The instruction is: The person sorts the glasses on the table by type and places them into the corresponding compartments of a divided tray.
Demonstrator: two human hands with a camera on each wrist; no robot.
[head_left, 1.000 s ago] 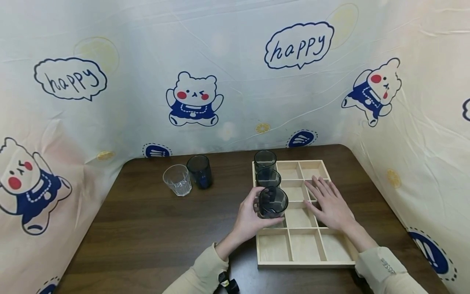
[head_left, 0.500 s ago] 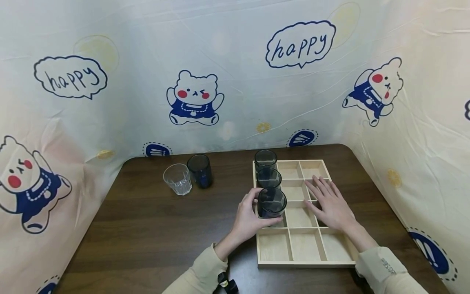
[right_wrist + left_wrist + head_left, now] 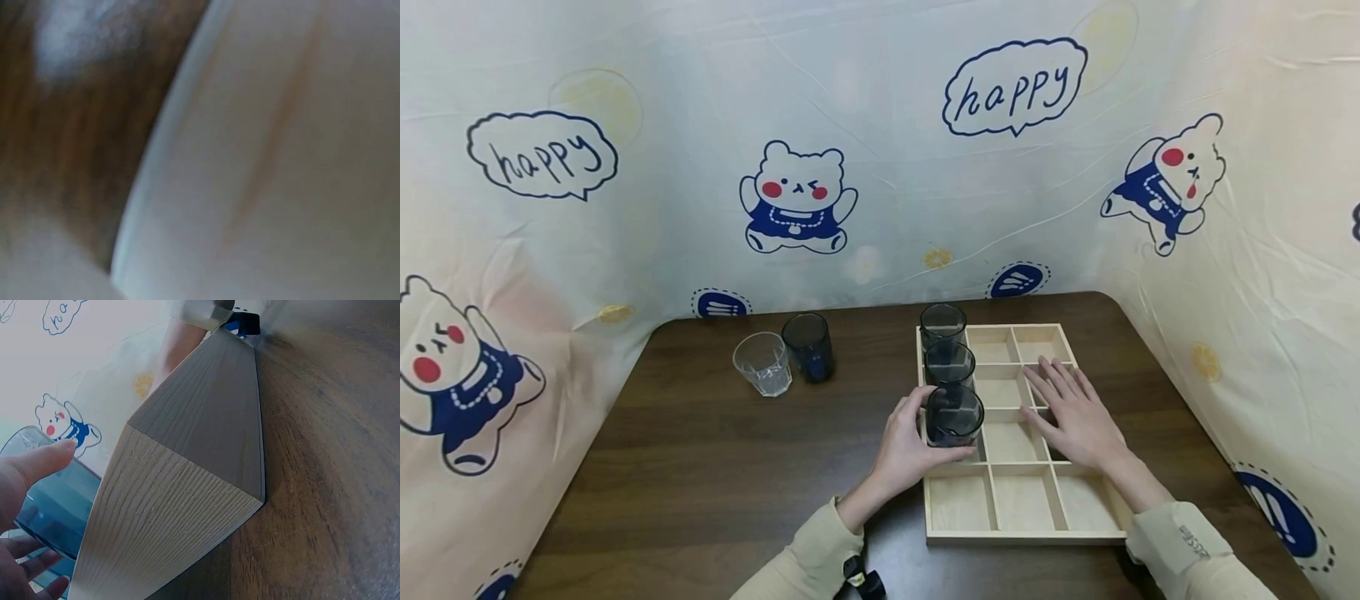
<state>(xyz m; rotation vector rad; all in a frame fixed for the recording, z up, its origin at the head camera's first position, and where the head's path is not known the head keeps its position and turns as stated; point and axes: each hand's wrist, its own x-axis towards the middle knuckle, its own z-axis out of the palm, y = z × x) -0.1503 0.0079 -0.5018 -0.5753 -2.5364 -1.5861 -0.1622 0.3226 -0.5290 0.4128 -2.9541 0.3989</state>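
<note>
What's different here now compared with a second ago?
Only a little: the left hand has lowered the smoky tumbler it grips slightly, at the third compartment from the back in the left column of the wooden tray. Nothing was newly grasped or released. The right hand stays spread on the tray; the near-back tumbler, far-back tumbler, clear tumbler and dark tumbler stayed put.

room above middle column of wooden tray, between hands; three dark glasses obstruct left column
</note>
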